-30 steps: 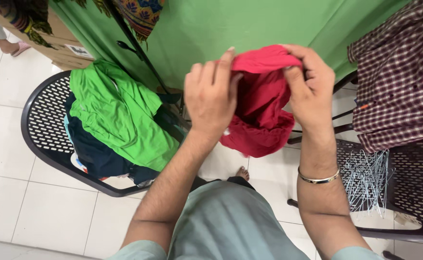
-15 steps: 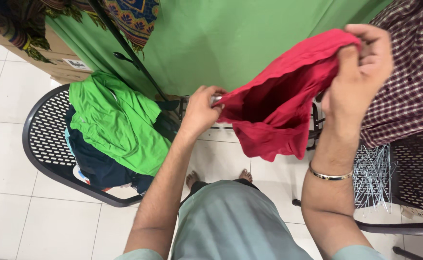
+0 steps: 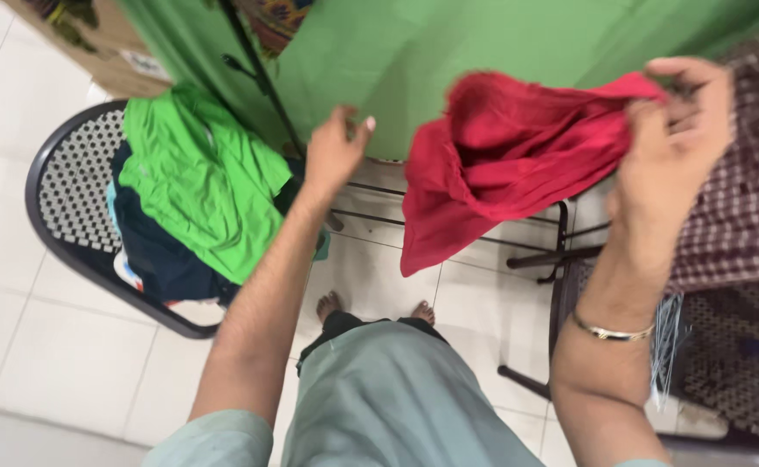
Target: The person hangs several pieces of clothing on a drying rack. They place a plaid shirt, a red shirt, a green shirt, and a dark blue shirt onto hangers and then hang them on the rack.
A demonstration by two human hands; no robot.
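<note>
In the head view, over a white tiled floor:
Right hand: the right hand is raised at upper right, fingers pinched shut on one edge of the red garment.
Red garment: it hangs loose from that single grip and drapes down and to the left, its lower corner in the air above the floor; it is blurred and touches nothing else that can be made out.
Left hand: the left hand is apart from the red garment, fingers loosely spread and holding nothing, in front of the green curtain.
Wrist: a thin bangle sits on the right forearm.
Left side: a dark perforated chair carries a heap of clothes, with a bright green garment on top and dark blue cloth beneath it.
Right side: a checked maroon shirt lies just beside the right hand; below it a bundle of pale wire hangers rests against a second dark chair.
Background: a thin black rod slants across the curtain.
Lower frame: the person's grey-green clothing and two bare feet show.
</note>
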